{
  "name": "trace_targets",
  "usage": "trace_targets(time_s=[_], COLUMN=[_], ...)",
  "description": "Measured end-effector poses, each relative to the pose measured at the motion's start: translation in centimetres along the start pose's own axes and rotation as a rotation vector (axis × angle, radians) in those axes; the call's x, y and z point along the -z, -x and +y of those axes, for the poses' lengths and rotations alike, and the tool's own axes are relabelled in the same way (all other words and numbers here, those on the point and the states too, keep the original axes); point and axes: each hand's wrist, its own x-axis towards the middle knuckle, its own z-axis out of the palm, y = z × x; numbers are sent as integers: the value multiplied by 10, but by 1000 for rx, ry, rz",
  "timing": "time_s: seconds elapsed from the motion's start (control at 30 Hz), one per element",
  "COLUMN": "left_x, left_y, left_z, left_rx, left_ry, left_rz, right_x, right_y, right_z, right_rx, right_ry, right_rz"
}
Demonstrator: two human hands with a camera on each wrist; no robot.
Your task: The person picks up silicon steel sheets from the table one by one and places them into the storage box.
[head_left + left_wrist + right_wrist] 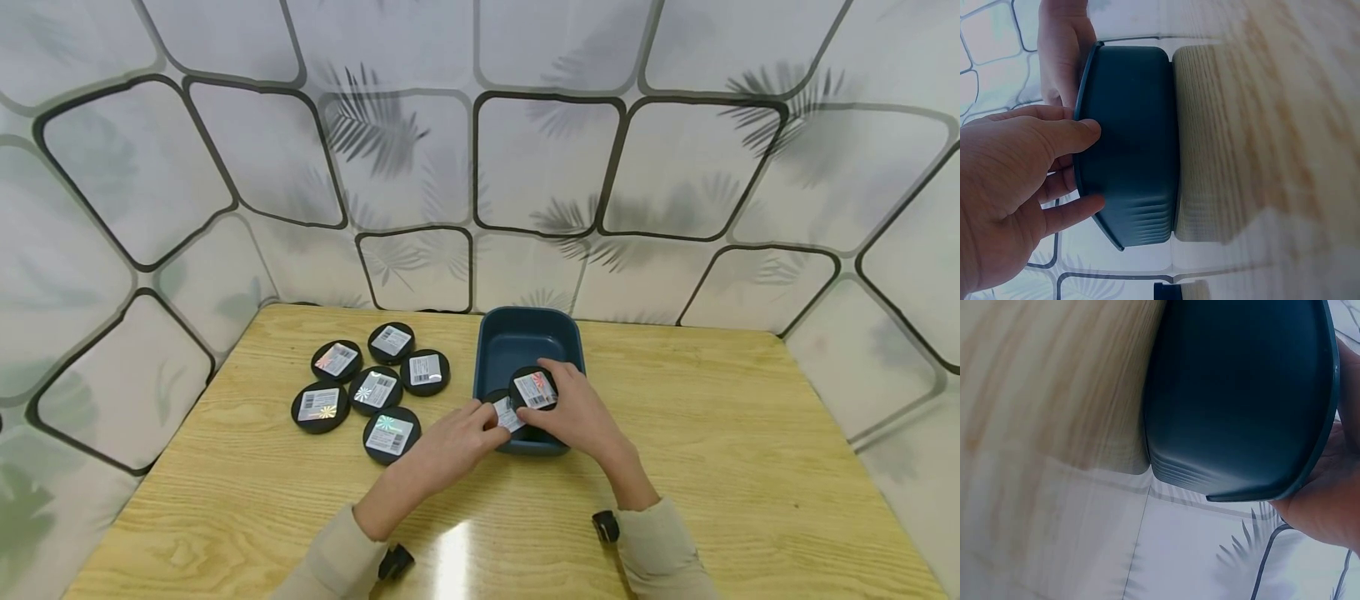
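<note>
My right hand (573, 408) pinches a round black disc (533, 389) with a white label, thumb and fingers on opposite edges, over the near part of a dark blue bin (493, 333). Beside it, my left hand (461, 437) reaches over the bin's left rim, its fingers at a second labelled black disc (510, 414), which the hand and the first disc partly cover. In the left wrist view, the left thumb (1079, 134) lies at the outer side of the rim, while other fingertips are hidden behind it. The bin wall hides both discs from the wrist views.
Several more labelled black discs lie left of the bin, among them a near one (392, 435) close to my left forearm and a far one (391, 342). The wooden table (750, 433) ends at a patterned fabric wall (547, 167) behind the bin.
</note>
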Motion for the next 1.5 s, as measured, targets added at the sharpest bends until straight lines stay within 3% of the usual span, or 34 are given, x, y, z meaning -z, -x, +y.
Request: trace_targets(time_s=[0.77, 1.07, 1.5], left_x=[1, -1, 2], left_y=[-2, 0, -1], left_z=[0, -1, -1], left_rx=[10, 8, 22], left_ry=[1, -1, 25], left_rz=[-43, -26, -43], right_x=[-2, -1, -2], right_y=[-1, 0, 0], right_z=[-3, -5, -3], right_rx=[51, 69, 115], right_ry=[4, -99, -123], right_rz=[-33, -88, -87])
